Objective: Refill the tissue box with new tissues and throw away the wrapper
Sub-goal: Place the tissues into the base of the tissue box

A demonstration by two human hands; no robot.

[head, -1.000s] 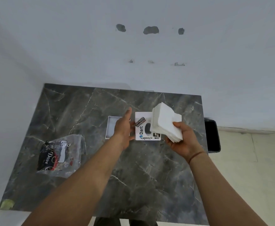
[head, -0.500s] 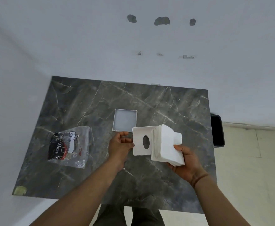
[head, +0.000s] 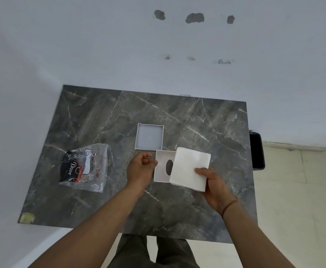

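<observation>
Right hand (head: pixel 214 182) grips tissue stack (head: pixel 190 168) — hiding part of box (head: pixel 163 167); left hand (head: pixel 141 169) pinches box edge.

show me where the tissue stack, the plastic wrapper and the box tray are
tissue stack (head: pixel 189 167), head view, middle of its top sheet
plastic wrapper (head: pixel 84 167), head view, its printed label
box tray (head: pixel 149 136), head view, its inner floor

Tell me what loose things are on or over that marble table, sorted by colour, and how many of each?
White: 3, the tissue stack, the box piece with the oval hole, and the shallow box tray.
Clear plastic with black and red print: 1, the wrapper.
Total: 4.
</observation>
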